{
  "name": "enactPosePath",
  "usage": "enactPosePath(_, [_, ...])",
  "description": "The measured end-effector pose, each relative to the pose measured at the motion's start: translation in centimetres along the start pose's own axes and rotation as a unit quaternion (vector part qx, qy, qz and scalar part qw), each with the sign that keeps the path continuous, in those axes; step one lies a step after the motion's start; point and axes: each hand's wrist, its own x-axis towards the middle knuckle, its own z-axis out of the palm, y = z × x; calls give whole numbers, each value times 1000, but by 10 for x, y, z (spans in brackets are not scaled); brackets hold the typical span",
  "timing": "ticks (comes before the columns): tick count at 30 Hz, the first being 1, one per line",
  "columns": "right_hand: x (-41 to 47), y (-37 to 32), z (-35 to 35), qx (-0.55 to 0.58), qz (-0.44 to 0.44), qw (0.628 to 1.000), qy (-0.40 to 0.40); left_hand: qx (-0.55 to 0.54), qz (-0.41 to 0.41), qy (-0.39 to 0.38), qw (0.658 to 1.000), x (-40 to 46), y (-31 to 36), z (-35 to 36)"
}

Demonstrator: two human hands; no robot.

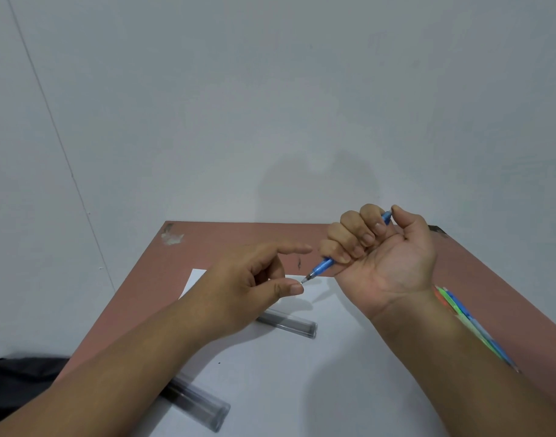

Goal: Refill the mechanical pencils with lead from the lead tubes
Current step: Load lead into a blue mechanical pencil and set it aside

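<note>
My right hand (380,250) grips a blue mechanical pencil (324,265) in a fist, palm up, thumb on its top end and the metal tip pointing down-left. My left hand (254,279) is beside the tip, with the thumb tip right at the point and the index finger stretched out above it; whether a lead is held there is too small to tell. Two clear lead tubes lie on the white paper (301,373): one (289,324) just below my left hand, another (197,403) partly under my left forearm.
The brown table (238,234) stands against a pale wall. Several more pencils, orange, green and blue (468,323), lie along the right side, partly hidden by my right forearm. Dark cloth (15,383) sits at the lower left.
</note>
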Motion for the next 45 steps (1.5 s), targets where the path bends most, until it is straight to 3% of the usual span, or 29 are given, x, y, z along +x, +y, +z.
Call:
enactPosePath(14, [-1,8,3,-9,13,1000,27,11,14,8,1000,1,-4,0])
enactPosePath(18, [2,12,6,-122,0,991,56,33,17,35,999,2,-11,-2])
enactPosePath(22, [2,9,7,-305,-41,947,88,35,21,50,998,4,-11,-4])
enactPosePath(27, [5,-14,15,-360,-22,922,142,120,25,43,992,13,15,1])
enactPosePath(31, [-10,-51,9,-531,-30,830,166,163,10,0,987,18,39,12])
enactPosePath(39, [-73,-134,-35,-792,-21,559,244,254,-14,-114,960,24,63,64])
enactPosePath(45, [-96,-142,-74,-834,20,483,264,255,12,-196,947,34,65,108])
